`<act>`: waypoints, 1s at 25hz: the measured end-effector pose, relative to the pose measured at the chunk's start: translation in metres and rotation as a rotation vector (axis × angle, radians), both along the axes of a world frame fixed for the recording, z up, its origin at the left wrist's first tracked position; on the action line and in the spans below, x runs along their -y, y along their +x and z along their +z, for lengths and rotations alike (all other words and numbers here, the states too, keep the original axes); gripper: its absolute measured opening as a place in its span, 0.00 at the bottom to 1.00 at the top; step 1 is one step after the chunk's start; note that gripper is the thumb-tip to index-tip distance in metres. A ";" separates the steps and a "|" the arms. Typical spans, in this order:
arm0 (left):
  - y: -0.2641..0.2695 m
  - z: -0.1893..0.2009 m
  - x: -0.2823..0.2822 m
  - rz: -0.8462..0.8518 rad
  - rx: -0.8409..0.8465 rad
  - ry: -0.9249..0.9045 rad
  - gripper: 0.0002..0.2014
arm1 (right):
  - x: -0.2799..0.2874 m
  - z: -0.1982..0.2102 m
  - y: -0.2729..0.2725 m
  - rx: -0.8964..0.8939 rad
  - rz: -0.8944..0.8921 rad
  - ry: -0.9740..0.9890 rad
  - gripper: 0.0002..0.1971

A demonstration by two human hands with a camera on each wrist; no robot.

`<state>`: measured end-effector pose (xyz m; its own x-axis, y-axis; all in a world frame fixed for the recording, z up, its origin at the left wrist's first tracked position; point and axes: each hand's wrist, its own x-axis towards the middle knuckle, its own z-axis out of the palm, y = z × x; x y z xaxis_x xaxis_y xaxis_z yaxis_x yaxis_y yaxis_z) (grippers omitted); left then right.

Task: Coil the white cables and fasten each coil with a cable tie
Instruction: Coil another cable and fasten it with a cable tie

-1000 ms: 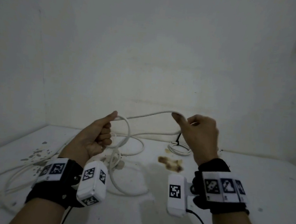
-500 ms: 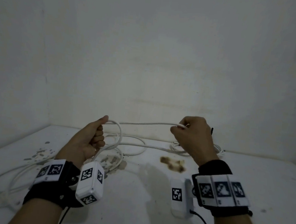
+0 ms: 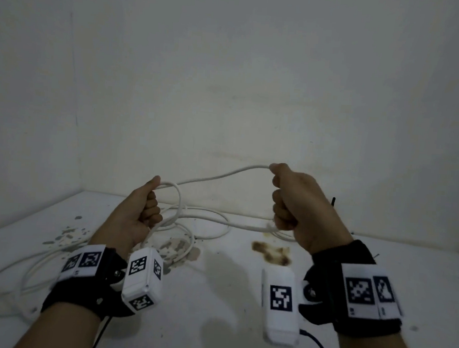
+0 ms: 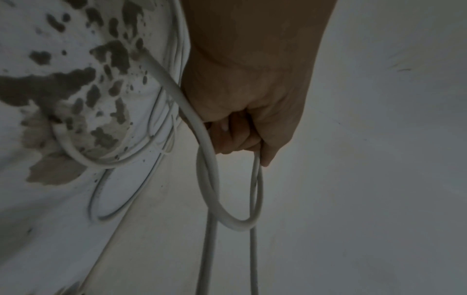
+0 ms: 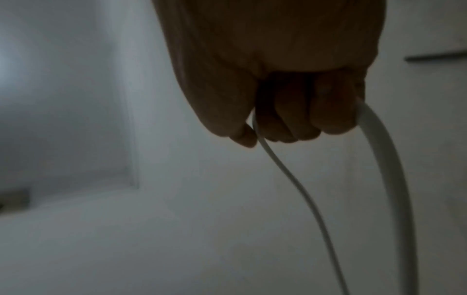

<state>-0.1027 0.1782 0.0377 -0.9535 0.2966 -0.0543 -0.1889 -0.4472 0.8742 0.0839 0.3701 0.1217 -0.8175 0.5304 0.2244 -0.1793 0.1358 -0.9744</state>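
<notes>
Head view: left hand [image 3: 135, 216] and right hand [image 3: 299, 206], both fisted around the white cable [image 3: 217, 177], hold it above the table [image 3: 228, 296]. The span between them runs roughly 9 to 3 o'clock, rising toward the right hand; slack loops lie on the table toward 12 o'clock.

Left wrist view: curled fingers [image 4: 235, 135] clamp a small loop of cable [image 4: 209, 151], with two strands leaving toward 6 o'clock.

Right wrist view: the closed fist [image 5: 278, 89] grips the cable [image 5: 384, 149], and both strands fall toward 6 o'clock.
</notes>
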 end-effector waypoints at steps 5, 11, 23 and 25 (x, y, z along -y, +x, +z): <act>-0.014 -0.006 0.027 0.043 -0.010 -0.016 0.26 | 0.015 0.022 0.031 -0.063 0.017 0.443 0.09; -0.024 -0.001 0.039 0.046 0.053 0.123 0.29 | 0.044 0.006 0.017 0.115 -0.064 1.043 0.10; -0.008 0.024 0.013 -0.102 -0.052 0.274 0.16 | 0.076 -0.036 -0.012 0.178 0.251 1.206 0.06; 0.000 0.028 0.005 -0.114 -0.089 0.244 0.19 | 0.081 -0.034 -0.011 0.079 0.239 1.188 0.04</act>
<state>-0.1023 0.1737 0.0658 -0.9110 0.3962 0.1141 -0.1773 -0.6265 0.7590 0.0725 0.2889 0.0875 -0.9001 -0.1381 0.4132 -0.2675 0.9237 -0.2742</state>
